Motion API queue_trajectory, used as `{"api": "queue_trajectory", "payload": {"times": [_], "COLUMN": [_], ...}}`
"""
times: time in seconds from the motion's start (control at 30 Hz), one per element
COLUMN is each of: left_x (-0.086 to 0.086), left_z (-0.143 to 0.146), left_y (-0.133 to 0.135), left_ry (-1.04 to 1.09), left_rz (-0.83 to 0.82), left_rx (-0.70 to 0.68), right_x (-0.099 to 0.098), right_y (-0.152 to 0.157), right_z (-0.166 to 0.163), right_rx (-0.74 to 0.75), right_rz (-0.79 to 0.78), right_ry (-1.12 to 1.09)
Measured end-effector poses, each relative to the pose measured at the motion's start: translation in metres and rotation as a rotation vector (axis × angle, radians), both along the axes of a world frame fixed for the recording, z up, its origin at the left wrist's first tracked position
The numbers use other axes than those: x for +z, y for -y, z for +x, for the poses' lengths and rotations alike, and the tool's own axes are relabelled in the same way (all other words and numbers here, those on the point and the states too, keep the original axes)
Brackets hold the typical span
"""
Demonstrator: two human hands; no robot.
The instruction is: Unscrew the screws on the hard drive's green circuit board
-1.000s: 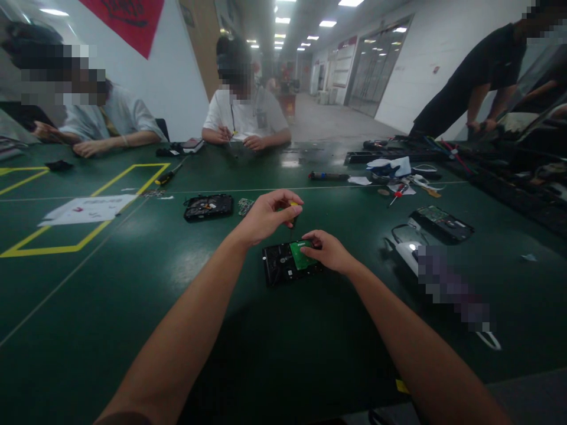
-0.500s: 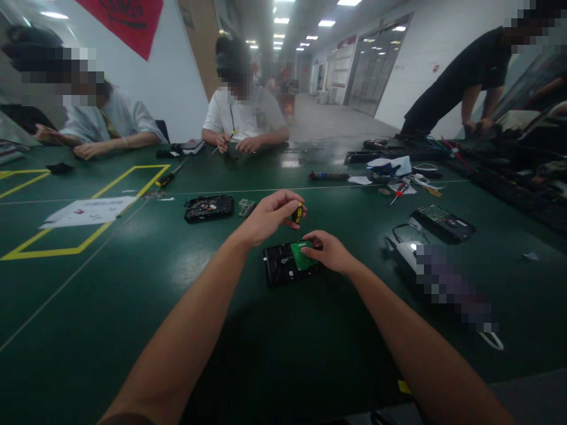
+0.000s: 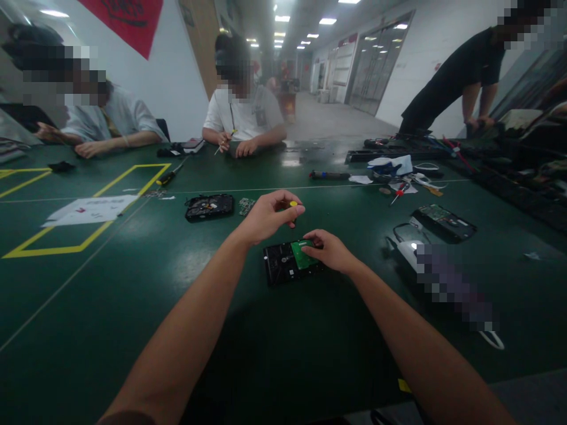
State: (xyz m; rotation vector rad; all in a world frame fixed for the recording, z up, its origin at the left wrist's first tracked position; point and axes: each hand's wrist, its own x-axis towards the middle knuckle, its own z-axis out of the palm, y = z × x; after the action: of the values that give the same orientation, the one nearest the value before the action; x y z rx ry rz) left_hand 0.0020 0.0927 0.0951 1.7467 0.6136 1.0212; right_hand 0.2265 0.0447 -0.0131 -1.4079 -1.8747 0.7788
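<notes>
Black hard drive point(image 3: 282, 267), green board point(image 3: 300, 258)

Tabletop point(image 3: 146, 319): smooth, glossy
Hard drive point(image 3: 277, 268): dark, metal-looking, mostly matt
Screwdriver handle point(image 3: 293, 204): smooth, plastic-looking
White sheet point(image 3: 88, 213): flat, matt paper
Middle co-worker's shirt point(image 3: 243, 111): matt cloth

Office-style electronics workshop, green worktable point(image 3: 110, 295), hard drives point(image 3: 278, 264), circuit board point(image 3: 245, 206), red-handled screwdriver point(image 3: 401, 191), ceiling lights point(image 3: 282, 18), glass doors point(image 3: 378, 68)
</notes>
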Motion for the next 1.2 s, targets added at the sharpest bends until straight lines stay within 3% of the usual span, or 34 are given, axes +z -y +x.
{"api": "queue_trajectory", "payload": {"times": [0.2, 0.43, 0.83, 1.2], "left_x": [-0.0039, -0.0007, -0.0008, 0.0047], "left_z": [-0.0005, -0.0011, -0.0035, -0.0056], "left_y": [-0.0057, -0.0022, -0.0039, -0.0007], "left_ry": [0.051, -0.012, -0.068, -0.034], "left_rz": [-0.111, 0.007, 0.063, -0.016], "left_rx": [-0.046, 0.039, 0.090, -0.010], "right_x": [0.0005, 0.0048, 0.0040, 0.0027], "right_y": [0.0007, 0.0027, 0.0014, 0.0010], "right_z": [-0.0001, -0.0033, -0.0014, -0.0003], "right_rx": [0.008, -0.006, 0.000, -0.001], "right_rz": [-0.007, 0.012, 0.000, -0.003], "right_ry": [-0.004, -0.009, 0.024, 0.026]}}
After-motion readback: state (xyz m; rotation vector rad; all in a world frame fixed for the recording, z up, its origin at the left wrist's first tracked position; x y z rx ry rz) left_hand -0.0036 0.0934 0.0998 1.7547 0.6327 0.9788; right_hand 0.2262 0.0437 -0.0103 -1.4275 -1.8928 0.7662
